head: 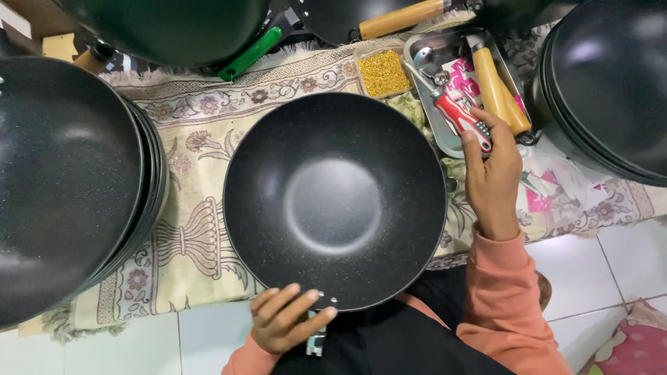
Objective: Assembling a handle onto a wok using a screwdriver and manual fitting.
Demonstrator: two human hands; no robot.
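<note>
The left hand is closed around the near rim of the black wok, fingers curled over the edge beside a small metal bracket fixed at that rim. The right hand is to the right of the wok, fingers closed around the red and grey handle of a screwdriver; the screwdriver's shaft points away from the person, toward the far right of the wok.

The wok sits upright, hollow side up, on a patterned cloth spread over a white tiled floor. Its near rim overhangs the person's lap.

Just beyond the wok's far right rim lies a metal tray; the screwdriver tip lies over it. A wooden handle lies in the tray, to the right of the screwdriver. A clear box of small gold-coloured parts stands just beyond the wok's far rim.

Left of the wok is a stack of black woks. Right of the wok, well apart, is another stack. Further pans lie beyond the far rim, one with a green handle.
</note>
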